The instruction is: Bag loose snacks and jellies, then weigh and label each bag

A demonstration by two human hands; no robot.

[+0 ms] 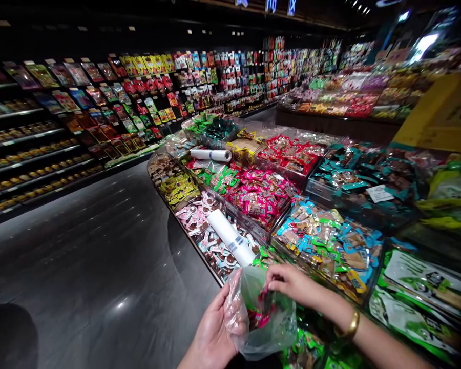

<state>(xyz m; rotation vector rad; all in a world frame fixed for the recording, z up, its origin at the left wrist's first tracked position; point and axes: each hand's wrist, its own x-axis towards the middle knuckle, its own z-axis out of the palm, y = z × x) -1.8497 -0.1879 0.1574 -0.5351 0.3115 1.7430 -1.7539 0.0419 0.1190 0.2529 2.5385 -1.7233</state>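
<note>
My left hand point(214, 332) grips the side of a clear plastic bag point(267, 320) at the bottom middle of the view. Several small pink and green wrapped snacks lie inside the bag. My right hand point(288, 283), with a gold bangle on its wrist, pinches the bag's upper rim from the right. Both hands hover over the near edge of a snack display counter point(184, 225). A roll of plastic bags point(231, 238) lies on the bins just beyond my hands.
Clear bins hold pink point(263, 197), blue and green point(330, 241), red point(292, 154) and teal point(353, 174) wrapped snacks. A second bag roll point(210, 155) lies farther back. A dark glossy aisle floor point(92, 256) runs left, beside wall shelves point(34, 154) of packets.
</note>
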